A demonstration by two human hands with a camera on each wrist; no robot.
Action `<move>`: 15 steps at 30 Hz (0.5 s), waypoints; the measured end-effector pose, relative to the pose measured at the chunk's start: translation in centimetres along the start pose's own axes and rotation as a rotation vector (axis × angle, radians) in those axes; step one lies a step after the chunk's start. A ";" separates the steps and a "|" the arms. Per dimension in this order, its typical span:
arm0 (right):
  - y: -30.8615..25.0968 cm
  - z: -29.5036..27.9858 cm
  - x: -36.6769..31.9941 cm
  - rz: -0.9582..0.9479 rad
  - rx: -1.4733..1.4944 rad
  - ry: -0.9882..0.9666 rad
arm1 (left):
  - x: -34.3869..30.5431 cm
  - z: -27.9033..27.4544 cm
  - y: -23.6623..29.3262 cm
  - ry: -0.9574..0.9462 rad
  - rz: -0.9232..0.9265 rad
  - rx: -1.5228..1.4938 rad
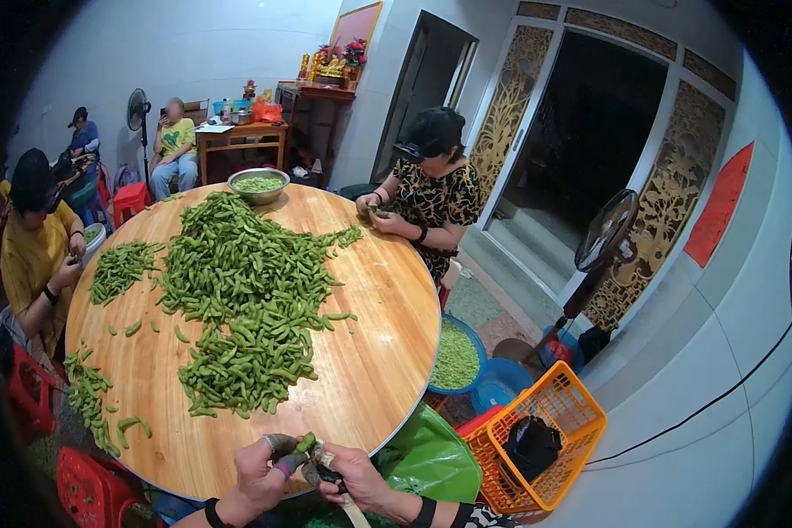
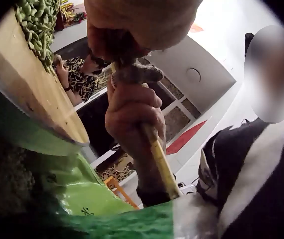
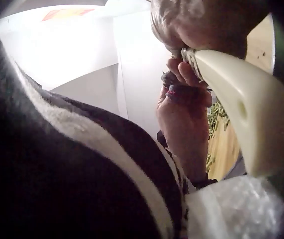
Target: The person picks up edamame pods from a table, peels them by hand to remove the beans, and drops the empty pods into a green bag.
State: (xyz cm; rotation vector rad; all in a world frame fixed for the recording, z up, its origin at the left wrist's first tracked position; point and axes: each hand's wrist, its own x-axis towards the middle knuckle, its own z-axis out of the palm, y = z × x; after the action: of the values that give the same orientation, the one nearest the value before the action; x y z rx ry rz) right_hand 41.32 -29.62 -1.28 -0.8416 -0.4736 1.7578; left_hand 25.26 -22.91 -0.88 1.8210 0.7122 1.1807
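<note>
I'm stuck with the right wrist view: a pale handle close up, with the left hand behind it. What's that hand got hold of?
Observer: The head view shows the left hand holding a green pod.
Visitor: Fun! And the wood beyond with green bits on it, is there much there?
Observer: Yes, plenty: the head view shows a big heap of such pods on a round table.

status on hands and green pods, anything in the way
Left hand pinching green bean pod. Right hand gripping tool with smooth cream handle. Green pods heaped on round wooden table. Nothing visibly blocking.
</note>
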 end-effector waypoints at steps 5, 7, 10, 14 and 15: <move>0.8 -1.8 0.5 -0.073 -0.177 -0.067 | -0.5 -0.2 -0.2 -0.067 -0.329 -0.172; 1.0 -1.8 0.5 -0.093 -0.263 -0.068 | -0.8 0.0 -0.7 -0.094 -0.325 -0.155; 1.1 -0.8 0.8 -0.360 -0.715 0.088 | -0.8 0.0 1.2 -0.127 -0.351 -0.130; 0.9 -0.8 0.6 -0.722 -0.999 0.204 | -1.2 0.0 2.2 -0.158 -0.441 -0.140; 0.6 -0.8 0.4 -0.746 -1.138 0.174 | -1.3 0.0 2.2 -0.161 -0.438 -0.139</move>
State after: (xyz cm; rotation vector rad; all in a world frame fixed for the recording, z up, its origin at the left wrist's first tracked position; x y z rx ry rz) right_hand 41.47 -29.52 -2.39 -1.3226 -1.5008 0.6134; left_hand 24.78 -25.09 0.45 1.5225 0.8587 0.7673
